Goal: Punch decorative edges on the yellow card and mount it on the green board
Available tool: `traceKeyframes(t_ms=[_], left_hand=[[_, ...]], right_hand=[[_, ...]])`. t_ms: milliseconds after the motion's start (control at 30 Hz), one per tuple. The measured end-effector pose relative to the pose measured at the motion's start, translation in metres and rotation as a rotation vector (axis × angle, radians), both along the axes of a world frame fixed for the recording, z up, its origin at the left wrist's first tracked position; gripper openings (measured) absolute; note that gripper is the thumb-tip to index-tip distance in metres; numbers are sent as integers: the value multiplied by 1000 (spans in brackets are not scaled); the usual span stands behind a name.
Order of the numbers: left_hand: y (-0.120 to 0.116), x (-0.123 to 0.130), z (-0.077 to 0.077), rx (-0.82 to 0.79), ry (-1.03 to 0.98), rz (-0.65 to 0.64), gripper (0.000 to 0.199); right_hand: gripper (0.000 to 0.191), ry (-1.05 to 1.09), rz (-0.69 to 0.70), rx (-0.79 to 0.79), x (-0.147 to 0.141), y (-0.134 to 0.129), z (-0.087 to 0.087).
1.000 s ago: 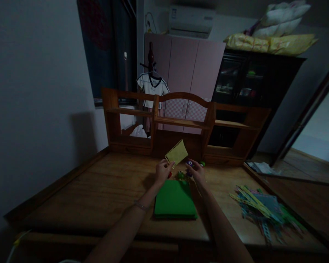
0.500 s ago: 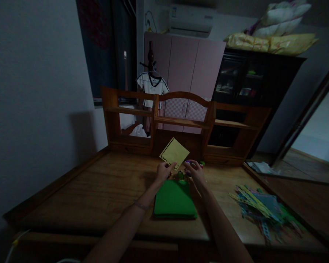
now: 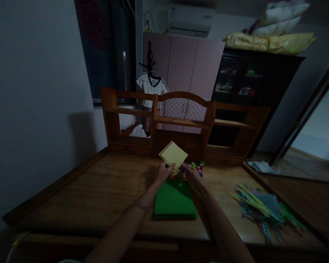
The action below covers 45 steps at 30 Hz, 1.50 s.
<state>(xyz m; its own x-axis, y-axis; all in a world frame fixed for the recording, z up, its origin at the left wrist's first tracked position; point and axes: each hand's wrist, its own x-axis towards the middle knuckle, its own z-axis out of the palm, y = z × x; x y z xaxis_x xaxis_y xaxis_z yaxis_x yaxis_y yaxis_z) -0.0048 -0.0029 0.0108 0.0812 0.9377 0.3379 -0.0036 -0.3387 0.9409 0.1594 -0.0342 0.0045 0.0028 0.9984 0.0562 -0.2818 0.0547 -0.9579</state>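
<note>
My left hand (image 3: 162, 172) pinches the lower corner of a yellow sheet of paper (image 3: 174, 151), held tilted above the desk. Rows of punched holes run along two of its edges. At the paper's lower right edge, my right hand (image 3: 192, 176) is closed around a small purple paper punch (image 3: 182, 169), partly hidden by the fingers. A stack of green sheets (image 3: 175, 202) lies below both hands. Several small red, green and purple punches (image 3: 199, 168) with white round spots stand just beyond my right hand. Small scraps near the stack's far edge are blurred.
A heap of punched paper strips and coloured sheets (image 3: 256, 202) lies on the right of the wooden desk (image 3: 104, 190). A low wooden shelf unit (image 3: 181, 122) borders the desk's far side. A wall (image 3: 41, 109) rises at the left.
The purple punch in my right hand has moved left and down to the paper's lower right edge. The yellow paper has dropped slightly. More of the punches behind the right hand now show.
</note>
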Motion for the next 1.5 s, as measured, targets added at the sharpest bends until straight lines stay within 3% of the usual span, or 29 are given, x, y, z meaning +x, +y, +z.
traceKeyframes(t_ms=[433,1500], left_hand=[[-6,-1,8,-13,-39,-37,34],[-9,-1,12,-20,-29,27,29]], right_hand=[[35,-59,-2,17,-4,-7,8],[36,-76,-17,51,-7,-13,15]])
